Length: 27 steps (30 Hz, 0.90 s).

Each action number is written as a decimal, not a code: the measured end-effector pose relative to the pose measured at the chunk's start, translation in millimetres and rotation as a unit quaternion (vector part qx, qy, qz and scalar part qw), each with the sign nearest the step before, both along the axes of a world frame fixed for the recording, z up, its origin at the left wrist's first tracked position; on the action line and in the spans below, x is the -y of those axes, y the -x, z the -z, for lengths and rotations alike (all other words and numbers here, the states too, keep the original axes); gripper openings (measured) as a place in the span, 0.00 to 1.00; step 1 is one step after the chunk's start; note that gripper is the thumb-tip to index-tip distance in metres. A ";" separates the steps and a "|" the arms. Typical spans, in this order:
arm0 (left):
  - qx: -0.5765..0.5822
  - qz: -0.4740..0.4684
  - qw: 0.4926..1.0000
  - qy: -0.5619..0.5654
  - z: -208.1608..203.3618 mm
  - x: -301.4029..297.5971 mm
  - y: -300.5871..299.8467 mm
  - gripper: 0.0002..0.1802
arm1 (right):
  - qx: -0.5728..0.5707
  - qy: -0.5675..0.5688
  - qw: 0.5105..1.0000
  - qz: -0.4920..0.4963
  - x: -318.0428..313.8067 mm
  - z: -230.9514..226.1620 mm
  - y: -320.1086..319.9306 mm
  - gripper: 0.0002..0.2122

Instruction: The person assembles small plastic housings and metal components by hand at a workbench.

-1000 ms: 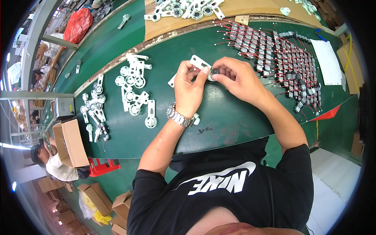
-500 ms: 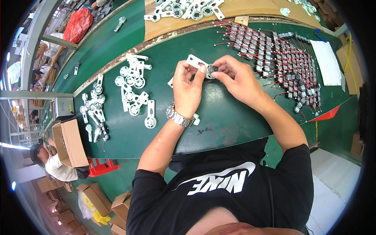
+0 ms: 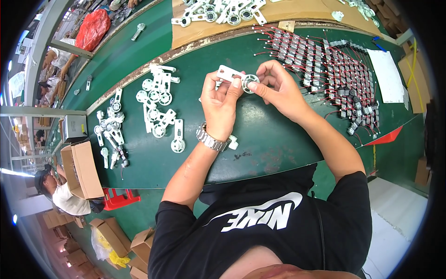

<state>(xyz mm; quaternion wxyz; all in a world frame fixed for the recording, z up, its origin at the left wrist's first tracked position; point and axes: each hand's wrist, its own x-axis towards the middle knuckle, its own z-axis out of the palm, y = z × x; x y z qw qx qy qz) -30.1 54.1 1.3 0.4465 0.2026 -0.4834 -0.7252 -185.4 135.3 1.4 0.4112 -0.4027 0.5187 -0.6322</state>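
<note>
My left hand (image 3: 221, 103) pinches a white plastic housing (image 3: 226, 73) by its flat arm, thumb on top and fingers beneath. The housing's round ring end, dark inside, faces up toward my right hand (image 3: 282, 93). My right thumb presses on that ring and the fingers curl behind it, partly hidden. Beneath my left wrist, which wears a metal watch (image 3: 211, 138), a small white part (image 3: 233, 142) pokes out on the green table (image 3: 278, 135). To the left lie several similar white housings (image 3: 159, 87) in a loose cluster.
At right spread rows of small silver motors with red wires (image 3: 297, 49), beside a white sheet (image 3: 386, 74). Farther left lie more housings (image 3: 110, 124) and an open carton (image 3: 81, 169). More white parts (image 3: 232, 11) rest on cardboard at the back. Co-workers sit at far left.
A small black round piece showed between my right thumb and finger at the ring; now it no longer shows there. The housing has tilted, so its ring faces up more plainly.
</note>
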 end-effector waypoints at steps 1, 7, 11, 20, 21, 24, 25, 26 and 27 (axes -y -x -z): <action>-0.001 0.000 1.000 0.000 0.9 0.2 0.0 0.13 | -0.001 0.000 1.000 0.000 -0.9 -3.7 1.9 0.12; 0.001 -0.005 0.999 0.051 5.1 1.4 1.8 0.15 | 0.031 -0.038 0.992 -0.115 -2.1 -4.2 8.4 0.16; 0.100 -0.038 0.984 0.140 4.9 3.0 0.9 0.11 | 0.006 -0.011 0.996 -0.085 0.4 2.2 14.5 0.16; 0.073 0.009 0.994 0.085 1.8 0.5 0.6 0.08 | 0.005 -0.046 0.997 -0.062 -2.4 -3.9 14.7 0.15; 0.076 0.009 0.993 0.088 1.5 -0.1 0.6 0.08 | 0.000 -0.056 0.997 -0.061 -2.9 -5.1 14.9 0.15; 0.080 0.002 0.992 0.096 3.7 -4.0 0.2 0.08 | 0.002 -0.061 0.997 -0.053 -3.7 -6.6 12.8 0.13; 0.080 0.003 0.992 0.096 3.8 -4.9 0.2 0.08 | 0.002 -0.061 0.997 -0.052 -3.7 -6.3 12.3 0.13; 0.080 0.007 0.992 0.098 3.8 -5.9 0.1 0.08 | 0.003 -0.051 0.998 -0.046 -3.7 -5.5 11.6 0.12; 0.080 0.011 0.992 0.099 4.7 -6.2 0.7 0.08 | 0.004 -0.043 0.998 -0.039 -3.2 -3.7 11.2 0.10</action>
